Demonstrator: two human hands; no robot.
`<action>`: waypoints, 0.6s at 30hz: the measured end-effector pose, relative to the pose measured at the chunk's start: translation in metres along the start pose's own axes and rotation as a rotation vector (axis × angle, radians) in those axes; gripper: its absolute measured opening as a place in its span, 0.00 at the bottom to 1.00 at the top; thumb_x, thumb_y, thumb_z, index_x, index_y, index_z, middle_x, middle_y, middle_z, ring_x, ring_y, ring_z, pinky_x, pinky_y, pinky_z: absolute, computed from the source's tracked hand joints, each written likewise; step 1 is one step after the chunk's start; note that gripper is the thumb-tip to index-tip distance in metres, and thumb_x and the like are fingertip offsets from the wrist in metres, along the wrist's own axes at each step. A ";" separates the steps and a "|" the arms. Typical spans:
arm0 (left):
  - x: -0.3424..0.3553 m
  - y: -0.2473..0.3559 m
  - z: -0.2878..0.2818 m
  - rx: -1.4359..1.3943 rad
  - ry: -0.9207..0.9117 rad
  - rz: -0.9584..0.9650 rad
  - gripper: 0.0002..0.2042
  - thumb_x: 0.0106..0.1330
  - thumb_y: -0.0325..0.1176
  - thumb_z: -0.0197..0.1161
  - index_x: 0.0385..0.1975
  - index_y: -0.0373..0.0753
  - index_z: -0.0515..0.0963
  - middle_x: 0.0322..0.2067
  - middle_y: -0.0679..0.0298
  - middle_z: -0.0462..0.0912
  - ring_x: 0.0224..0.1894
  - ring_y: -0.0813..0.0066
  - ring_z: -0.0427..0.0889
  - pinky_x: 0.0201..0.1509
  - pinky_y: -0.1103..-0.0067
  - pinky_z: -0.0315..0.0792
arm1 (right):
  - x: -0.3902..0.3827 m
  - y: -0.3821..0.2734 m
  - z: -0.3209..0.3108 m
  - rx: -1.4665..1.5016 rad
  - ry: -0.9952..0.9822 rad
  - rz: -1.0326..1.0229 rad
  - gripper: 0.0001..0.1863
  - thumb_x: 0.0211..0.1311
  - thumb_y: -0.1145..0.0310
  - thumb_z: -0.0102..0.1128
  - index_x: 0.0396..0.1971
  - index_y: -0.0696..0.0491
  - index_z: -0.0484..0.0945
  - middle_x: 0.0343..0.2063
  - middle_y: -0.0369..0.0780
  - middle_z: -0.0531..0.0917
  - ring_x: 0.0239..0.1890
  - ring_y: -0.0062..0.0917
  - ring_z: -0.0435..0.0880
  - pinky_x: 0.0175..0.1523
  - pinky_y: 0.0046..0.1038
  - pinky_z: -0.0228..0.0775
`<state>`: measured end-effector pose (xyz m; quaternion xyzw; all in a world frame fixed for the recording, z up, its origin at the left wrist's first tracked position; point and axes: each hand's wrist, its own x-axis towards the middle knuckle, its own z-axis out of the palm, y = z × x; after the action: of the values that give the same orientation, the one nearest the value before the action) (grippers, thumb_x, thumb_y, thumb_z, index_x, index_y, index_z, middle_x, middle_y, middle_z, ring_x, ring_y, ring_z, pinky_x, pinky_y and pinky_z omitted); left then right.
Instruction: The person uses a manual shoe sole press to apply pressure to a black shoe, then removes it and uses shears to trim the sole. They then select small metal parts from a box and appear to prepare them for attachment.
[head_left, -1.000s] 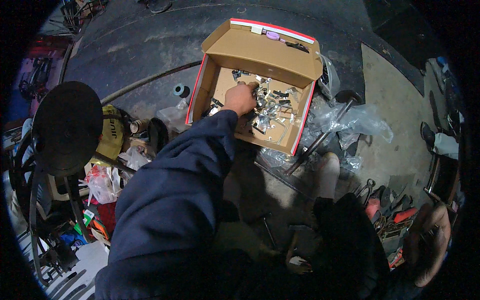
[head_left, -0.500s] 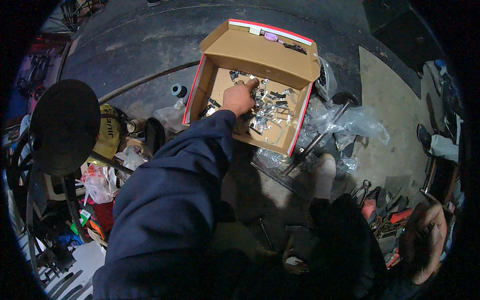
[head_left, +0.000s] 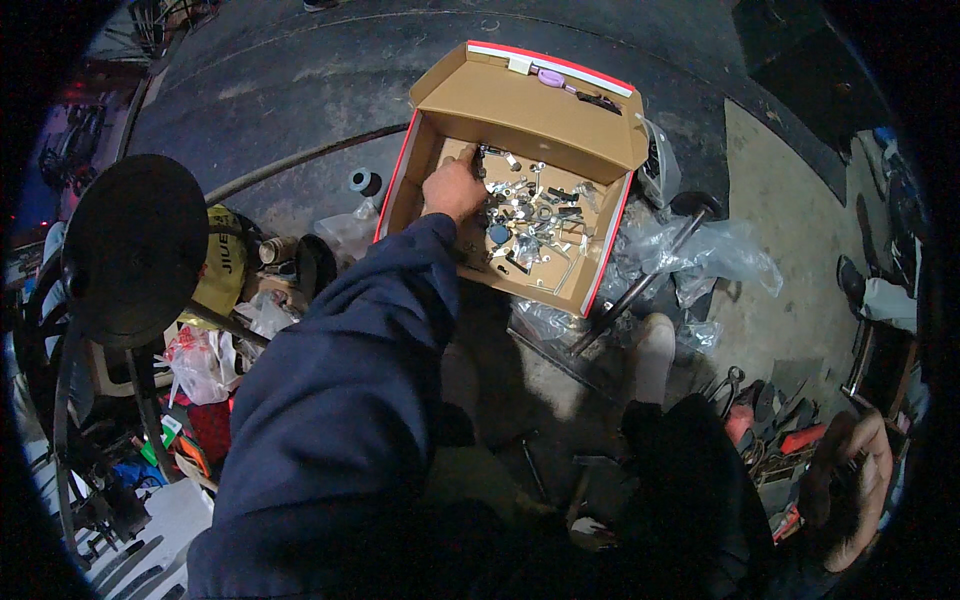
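A shallow cardboard box (head_left: 394, 205) with red outer edges lies with its lid tipped back, holding loose small metal hardware (head_left: 540, 215): bolts, nuts, pins and black fittings. Inside its left part is my left hand (head_left: 455, 190), palm down, with a finger stretched toward black pieces (head_left: 490, 150) near the back wall. The hand's underside is hidden, but no held thing shows. A round blue-grey piece (head_left: 499, 234) lies among the hardware. At the far right, my right hand (head_left: 868, 480) is held low, fingers curled round in shadow; what they hold, if anything, is hidden.
Clear plastic bags (head_left: 725, 255) and a metal rod (head_left: 640, 285) lie right of the box. A spool (head_left: 364, 182) stands to its left, near a round black stool seat (head_left: 133, 250). Hand tools (head_left: 765, 420) are piled at lower right; a hammer (head_left: 580, 490) lies between my feet.
My left hand has moved left within the box, uncovering hardware in the middle, including the round blue-grey piece. The view has shifted slightly; my right hand stays at the far right.
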<state>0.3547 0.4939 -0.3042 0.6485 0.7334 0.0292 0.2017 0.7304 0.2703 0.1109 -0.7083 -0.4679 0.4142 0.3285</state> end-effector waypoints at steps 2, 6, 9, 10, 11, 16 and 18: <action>0.001 -0.005 -0.001 0.017 -0.029 0.001 0.33 0.60 0.37 0.62 0.70 0.51 0.69 0.51 0.48 0.82 0.50 0.49 0.85 0.54 0.59 0.79 | 0.000 0.001 0.001 -0.002 0.012 -0.009 0.24 0.71 0.42 0.52 0.32 0.49 0.64 0.22 0.33 0.68 0.12 0.13 0.61 0.18 0.17 0.45; -0.001 -0.011 -0.002 -0.041 -0.015 -0.023 0.27 0.63 0.40 0.61 0.66 0.51 0.73 0.49 0.48 0.84 0.52 0.48 0.84 0.55 0.59 0.78 | 0.000 0.003 0.004 -0.045 0.077 -0.032 0.24 0.70 0.41 0.52 0.32 0.49 0.64 0.21 0.32 0.67 0.13 0.13 0.61 0.18 0.18 0.45; -0.003 -0.012 -0.004 -0.020 0.010 -0.046 0.26 0.63 0.40 0.61 0.64 0.49 0.75 0.50 0.47 0.84 0.51 0.49 0.84 0.55 0.59 0.78 | 0.002 0.002 0.004 -0.088 0.103 -0.055 0.24 0.70 0.41 0.52 0.31 0.49 0.64 0.22 0.32 0.67 0.13 0.13 0.61 0.18 0.18 0.46; -0.003 -0.012 -0.004 -0.027 0.019 -0.046 0.26 0.63 0.39 0.61 0.64 0.50 0.75 0.50 0.48 0.84 0.51 0.49 0.84 0.54 0.59 0.79 | 0.001 0.000 0.002 -0.058 0.062 -0.017 0.24 0.69 0.42 0.52 0.31 0.49 0.64 0.22 0.32 0.67 0.14 0.13 0.60 0.18 0.18 0.47; -0.004 -0.011 -0.005 -0.031 0.021 -0.052 0.25 0.64 0.39 0.61 0.64 0.51 0.74 0.50 0.48 0.83 0.50 0.48 0.85 0.54 0.59 0.79 | 0.001 0.000 0.002 -0.041 0.045 0.002 0.24 0.69 0.42 0.52 0.31 0.49 0.64 0.22 0.32 0.67 0.14 0.13 0.60 0.19 0.18 0.47; -0.007 -0.008 -0.007 -0.004 -0.038 -0.002 0.31 0.60 0.38 0.64 0.67 0.58 0.72 0.53 0.49 0.80 0.50 0.50 0.85 0.53 0.61 0.79 | 0.000 0.000 -0.002 0.007 0.038 0.025 0.24 0.69 0.42 0.54 0.31 0.49 0.64 0.21 0.33 0.67 0.13 0.12 0.60 0.17 0.17 0.46; -0.007 -0.007 -0.006 0.021 -0.049 0.014 0.30 0.60 0.38 0.65 0.67 0.59 0.72 0.53 0.50 0.80 0.49 0.51 0.85 0.52 0.61 0.80 | 0.001 0.002 -0.003 0.032 0.029 0.029 0.24 0.69 0.42 0.55 0.32 0.50 0.64 0.21 0.33 0.67 0.11 0.12 0.59 0.16 0.16 0.45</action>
<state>0.3465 0.4878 -0.2986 0.6562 0.7240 0.0072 0.2127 0.7335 0.2703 0.1104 -0.7157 -0.4461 0.4158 0.3405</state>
